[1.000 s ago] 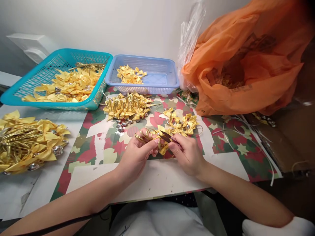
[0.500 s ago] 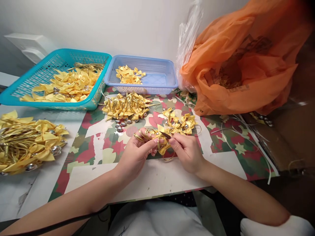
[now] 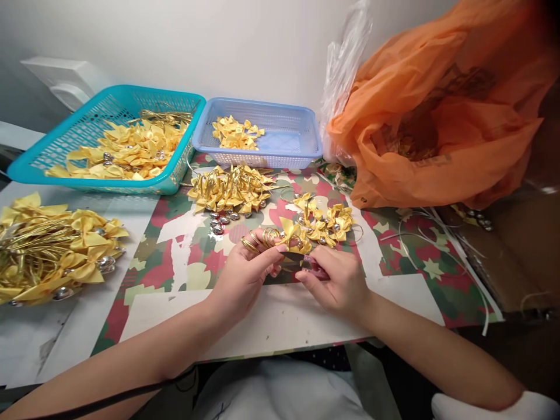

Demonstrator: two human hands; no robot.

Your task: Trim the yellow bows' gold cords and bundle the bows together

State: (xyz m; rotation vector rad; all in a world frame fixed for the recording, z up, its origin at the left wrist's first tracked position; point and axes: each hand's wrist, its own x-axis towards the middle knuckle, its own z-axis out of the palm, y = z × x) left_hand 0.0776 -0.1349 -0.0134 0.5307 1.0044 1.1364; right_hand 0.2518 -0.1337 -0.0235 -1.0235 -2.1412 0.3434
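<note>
In the middle, my left hand (image 3: 242, 277) is closed in a pinch on a yellow ribbon bow (image 3: 297, 236), with gold cord loops (image 3: 250, 245) around its fingers. Small scissors (image 3: 292, 256) with dark blades and pinkish handles are in my right hand (image 3: 345, 277), its fingers curled through or around the grips. The blades point left and lie close to my left thumb tip, below the bow. Whether they touch the cord I cannot tell. Just beyond my hands lies a small cluster of yellow bows with silver bells (image 3: 336, 221).
A heap of gold-corded bows (image 3: 236, 186) lies ahead, and a larger bundle (image 3: 65, 251) at left. Behind stand a turquoise basket (image 3: 168, 185) and a blue basket (image 3: 262, 158), both holding bows. An orange bag (image 3: 420, 181) stands back right, near loose white strips (image 3: 409, 245).
My right thumb has dropped away from the blades, and more of the scissors' handles shows. The whole scene sits slightly farther right as the camera turned. My left hand keeps its pinch.
</note>
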